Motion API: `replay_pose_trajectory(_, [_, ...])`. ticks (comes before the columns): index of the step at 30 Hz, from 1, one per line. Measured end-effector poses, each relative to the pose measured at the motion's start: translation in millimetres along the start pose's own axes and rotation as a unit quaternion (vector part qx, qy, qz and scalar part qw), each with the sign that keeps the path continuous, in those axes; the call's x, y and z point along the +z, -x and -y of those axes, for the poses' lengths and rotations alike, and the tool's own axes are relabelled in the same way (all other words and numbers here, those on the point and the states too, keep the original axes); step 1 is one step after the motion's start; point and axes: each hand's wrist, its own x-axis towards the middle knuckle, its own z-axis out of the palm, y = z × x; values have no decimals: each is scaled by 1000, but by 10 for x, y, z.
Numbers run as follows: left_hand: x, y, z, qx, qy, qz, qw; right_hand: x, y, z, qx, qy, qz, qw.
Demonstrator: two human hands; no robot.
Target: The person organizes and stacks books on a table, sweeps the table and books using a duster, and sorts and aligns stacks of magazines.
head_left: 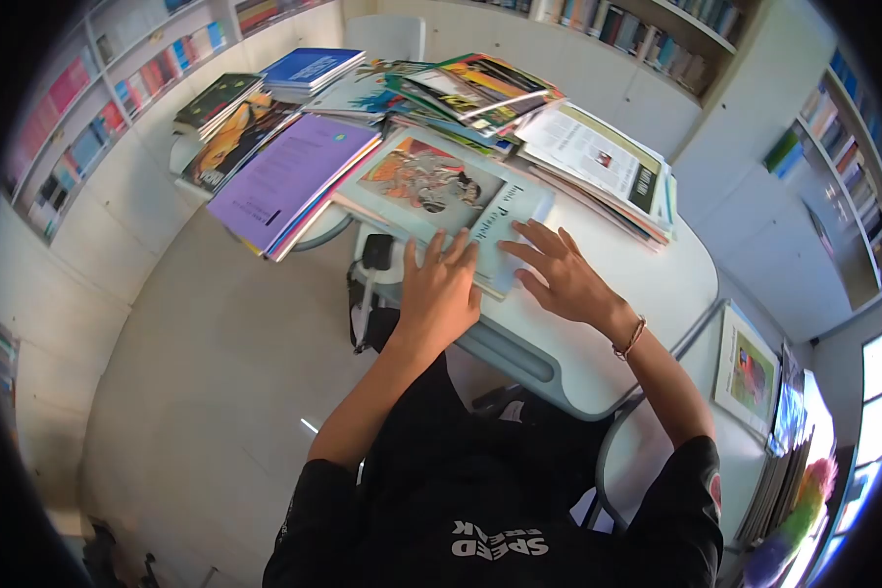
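Note:
A large pale magazine (416, 211) with a colourful picture and dark title lettering lies tilted on the white table. On its lower edge rests my left hand (441, 284), fingers stretched over the cover and thumb near the title. My right hand (566, 276) is spread at the magazine's right side, its fingertips at or just above the cover; I cannot tell whether they touch. Neither hand grips anything. Just left of the magazine is a stack topped by a purple booklet (289, 181). A stack with a printed white page (598, 162) on top sits beyond my right hand.
Behind the magazine lie piles of glossy magazines (480, 88), blue books (314, 67) and dark books (220, 103). The white table (647, 279) has a rounded edge. At right, a second table holds a framed-looking picture cover (748, 372) and a rainbow duster (799, 524). Bookshelves line the walls.

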Motion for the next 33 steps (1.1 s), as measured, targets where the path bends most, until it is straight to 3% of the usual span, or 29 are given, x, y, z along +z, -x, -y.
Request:
replay_pose_trajectory(3, [-19,-99,-167,27,13,41,999,-188,293,-1,56,4,22,998])
replay_pose_trajectory(5, [-4,-106,-326,-15,-72,90,993,-323,617,-46,32,40,8,999])
replay_pose_trajectory(7, [-118,-163,-539,12,-39,150,988,-467,1048,-130,86,59,-2,995])
replay_pose_trajectory(11, [-188,-245,-1187,178,38,139,974,-767,1917,-235,157,78,-8,984])
replay_pose_trajectory(15, [-130,-348,-1813,336,125,225,906,-976,2844,-320,284,94,-56,953])
replay_pose_trajectory(21, [239,-492,-2709,453,148,217,852,-876,3625,-309,427,119,-140,885])
replay_pose_trajectory(25, [407,-625,-3081,453,251,156,841,-969,3344,-178,460,155,41,874])
replay_pose_trajectory(26, [445,-675,-3112,457,248,158,840,-953,3369,-170,462,152,37,873])
replay_pose_trajectory(29, [565,-794,-3016,444,290,59,846,-862,3433,-101,281,141,-171,934])
replay_pose_trajectory(33, [462,-960,-2721,430,282,35,857,-830,3359,193,157,133,-250,946])
